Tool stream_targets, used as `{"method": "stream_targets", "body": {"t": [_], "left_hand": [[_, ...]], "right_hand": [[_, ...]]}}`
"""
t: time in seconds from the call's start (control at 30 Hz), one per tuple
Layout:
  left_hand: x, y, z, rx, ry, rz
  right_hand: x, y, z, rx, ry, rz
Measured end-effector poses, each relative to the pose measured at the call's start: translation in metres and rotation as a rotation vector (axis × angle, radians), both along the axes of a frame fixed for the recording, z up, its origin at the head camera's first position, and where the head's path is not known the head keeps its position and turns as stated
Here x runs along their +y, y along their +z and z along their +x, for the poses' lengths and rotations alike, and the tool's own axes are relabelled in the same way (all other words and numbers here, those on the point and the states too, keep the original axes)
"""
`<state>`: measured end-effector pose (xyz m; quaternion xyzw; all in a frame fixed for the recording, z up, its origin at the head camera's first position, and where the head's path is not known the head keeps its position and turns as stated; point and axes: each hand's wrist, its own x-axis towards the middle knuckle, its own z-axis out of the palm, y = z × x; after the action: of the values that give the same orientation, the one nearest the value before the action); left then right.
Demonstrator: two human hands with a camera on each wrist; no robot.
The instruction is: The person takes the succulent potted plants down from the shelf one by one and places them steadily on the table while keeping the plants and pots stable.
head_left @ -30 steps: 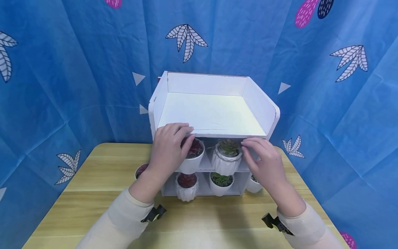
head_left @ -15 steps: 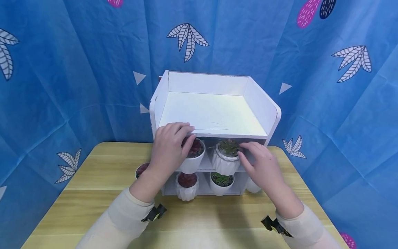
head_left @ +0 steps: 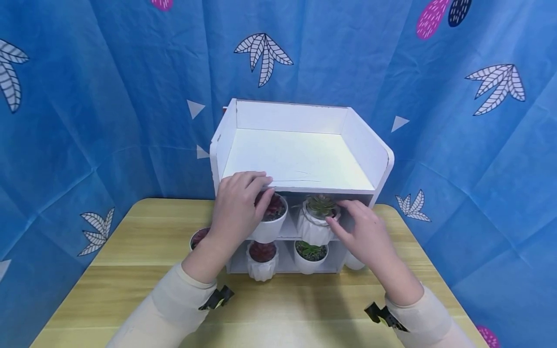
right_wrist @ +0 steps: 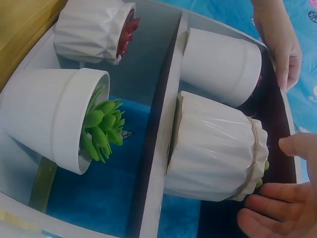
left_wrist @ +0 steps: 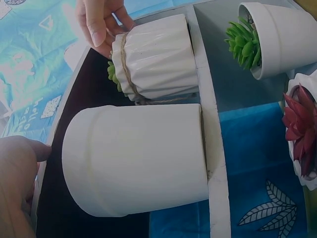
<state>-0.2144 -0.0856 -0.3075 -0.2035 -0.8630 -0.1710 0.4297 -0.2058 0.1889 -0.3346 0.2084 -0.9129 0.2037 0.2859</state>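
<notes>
My left hand [head_left: 235, 205] rests at the front edge of the white shelf unit [head_left: 296, 157], fingers on the top board and thumb below. Just beneath that hand, a smooth white pot [head_left: 266, 233] with a dark red succulent stands on the middle shelf. Right of it is a ribbed white pot [right_wrist: 213, 148] with twine round its rim and a green succulent [head_left: 321, 206]. My right hand [head_left: 369, 231] is beside this ribbed pot, thumb and fingers spread apart, fingertips right at the rim in the right wrist view.
Below, a ribbed pot [head_left: 262, 270] with a red succulent and a smooth pot [head_left: 308, 266] with a green one sit on the bottom shelf. More pots stand on the wooden table [head_left: 278, 314] at either side. A blue patterned curtain [head_left: 143, 96] hangs behind.
My right hand has moved left from the shelf's right front edge to the ribbed pot's rim, its thumb now lower, at the pot's front. My left hand has stayed in place.
</notes>
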Motion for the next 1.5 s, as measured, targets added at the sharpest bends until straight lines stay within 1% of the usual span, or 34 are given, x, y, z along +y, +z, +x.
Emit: {"method": "stream_targets", "body": {"t": [0.17,0.3,0.6,1.03,1.5], "left_hand": [[0.001,-0.001,0.0,0.001,0.001,0.001],[0.001,-0.001,0.0,0.002,0.003,0.001],[0.001,-0.001,0.0,0.009,0.005,0.004],[0.001,-0.001,0.0,0.006,0.005,0.002],[0.001,0.0,0.0,0.005,0.005,0.007]], "right_hand": [[0.0,-0.002,0.0,-0.094,-0.037,0.029],[0.0,-0.002,-0.001,-0.148,-0.051,0.043],[-0.002,-0.004,-0.005,-0.263,-0.065,0.023],[-0.004,-0.006,-0.011,-0.331,-0.067,-0.008],[-0.008,-0.008,-0.018,-0.385,-0.034,-0.04]]}}
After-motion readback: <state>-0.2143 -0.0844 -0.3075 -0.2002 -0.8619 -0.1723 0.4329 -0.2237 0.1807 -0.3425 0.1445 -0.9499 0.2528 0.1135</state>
